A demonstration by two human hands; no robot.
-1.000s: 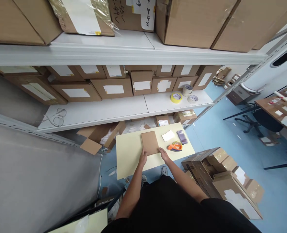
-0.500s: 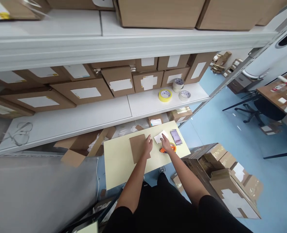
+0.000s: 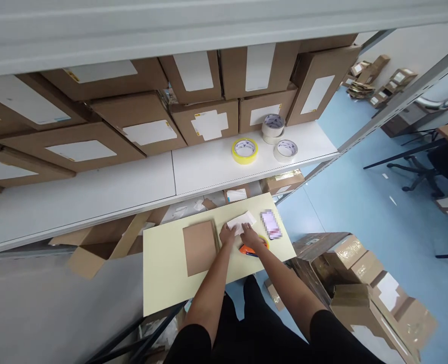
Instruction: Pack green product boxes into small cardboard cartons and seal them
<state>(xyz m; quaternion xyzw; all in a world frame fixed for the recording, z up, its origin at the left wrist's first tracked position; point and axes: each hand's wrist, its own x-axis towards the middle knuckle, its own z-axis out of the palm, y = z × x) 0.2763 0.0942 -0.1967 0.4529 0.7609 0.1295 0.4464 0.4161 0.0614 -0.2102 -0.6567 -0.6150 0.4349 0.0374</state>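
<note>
Both hands meet at a white paper slip (image 3: 239, 221) above a pale yellow table (image 3: 163, 273). My left hand (image 3: 227, 234) has its fingers closed at the slip's left end. At the lower edge, my right hand (image 3: 250, 236) grips with bent fingers, partly hiding the paper. Just left of my left hand lies a flat brown cardboard piece (image 3: 200, 247). Under my right wrist is an orange tool (image 3: 249, 250) with a yellow ring beside it, partly covered; it looks like a tape dispenser. A pixelated, phone-shaped thing (image 3: 271, 224) lies to the right.
A white shelf (image 3: 133, 183) beyond the table holds labelled cartons (image 3: 211, 124), a yellow tape roll (image 3: 244, 150) and several white tape rolls (image 3: 285, 150). An open carton (image 3: 102, 242) sits below left. Stacked boxes (image 3: 360, 283) stand on the floor at right.
My left hand has left the cardboard's side and come to the paper slip, closing on it beside my right hand. The slip has turned and shifted. The view has moved closer to the shelf.
</note>
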